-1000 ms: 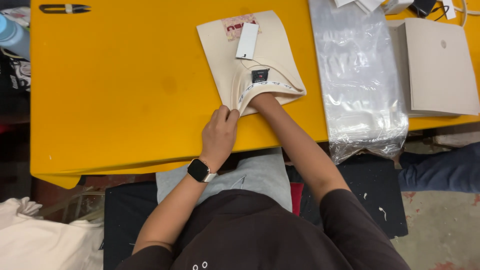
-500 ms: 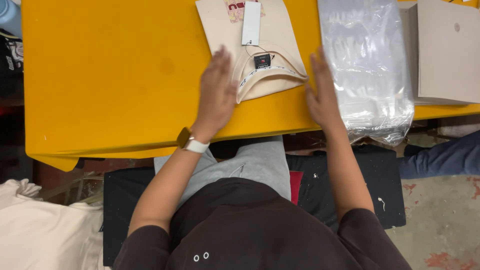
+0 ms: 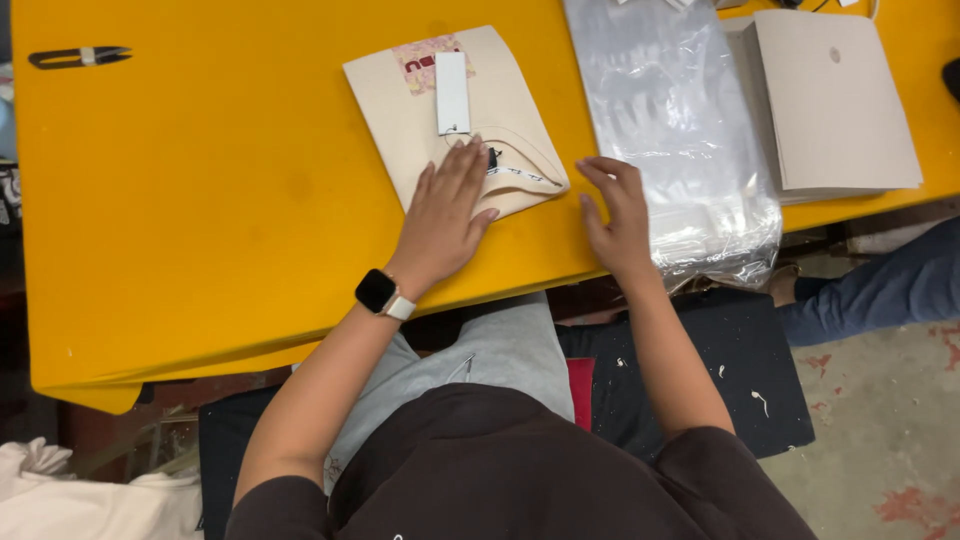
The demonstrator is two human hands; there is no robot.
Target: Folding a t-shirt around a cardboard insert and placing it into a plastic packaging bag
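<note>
Though flat, garment (image 3: 455, 130) under left hand (image 3: 445, 215)

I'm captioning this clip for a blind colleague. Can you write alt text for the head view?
A person's left hand lies flat on a folded cream garment on a yellow table, while the right hand touches a stack of clear plastic bags. Beige folders sit at right.

A cream folded garment (image 3: 455, 120), bearing a white hang tag (image 3: 452, 92) and a pink-patterned label (image 3: 425, 60), lies on a bright yellow-orange table (image 3: 200, 200). Right of the garment: glossy clear plastic bags (image 3: 670, 130), then beige folders (image 3: 830, 100). A black-faced, white-strapped watch (image 3: 385, 295) sits below the garment.
</note>
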